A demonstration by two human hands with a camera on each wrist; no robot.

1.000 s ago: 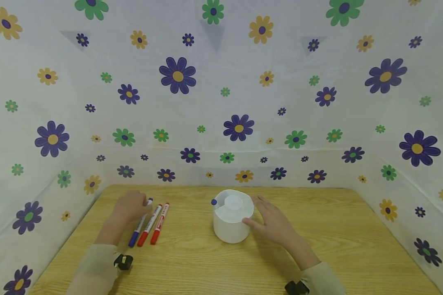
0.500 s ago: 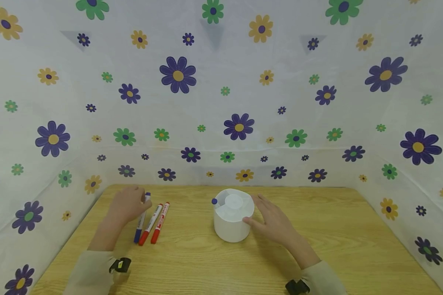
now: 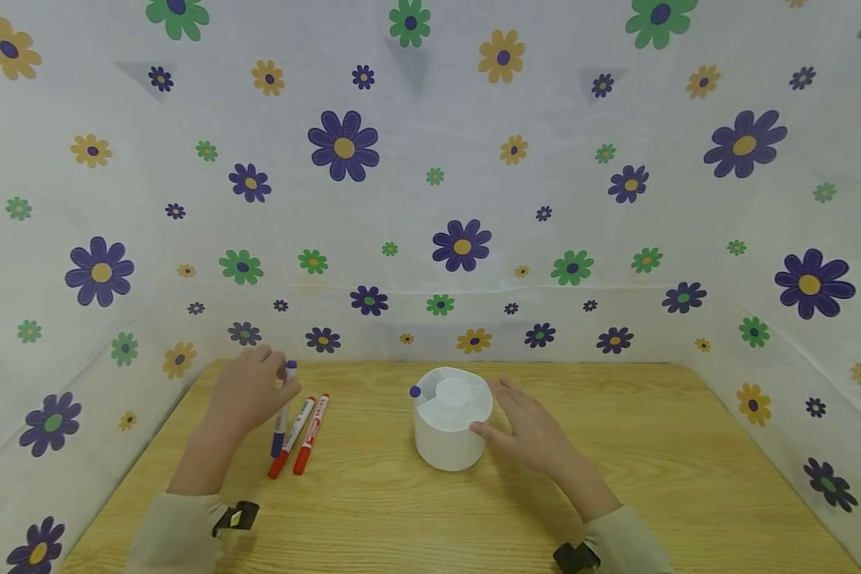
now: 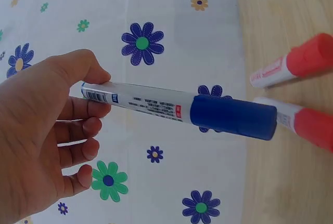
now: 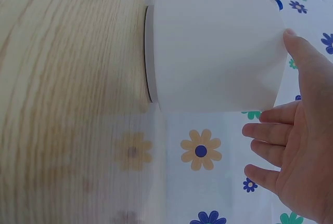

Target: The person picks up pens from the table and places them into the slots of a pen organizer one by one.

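Observation:
My left hand [image 3: 247,392] pinches a blue-capped marker [image 3: 282,408] by its back end and holds it tilted above the wooden table [image 3: 373,494]. In the left wrist view the marker [image 4: 182,110] sits between thumb and fingers [image 4: 83,107], blue cap pointing away. Two red-capped markers [image 3: 303,434] lie side by side on the table just right of it. My right hand [image 3: 531,434] rests with straight fingers against the right side of a white round pen holder [image 3: 450,426], which holds a blue-capped marker [image 3: 415,391]. The right wrist view shows the holder [image 5: 213,52] with my thumb on its wall.
A white cloth with printed flowers [image 3: 430,199] walls in the table at the back and on both sides. Bare wood lies in front of the holder and to the right of my right hand.
My left hand has lifted the blue-capped marker off the table, up and toward the back, away from the two red ones. The right hand and holder have stayed put.

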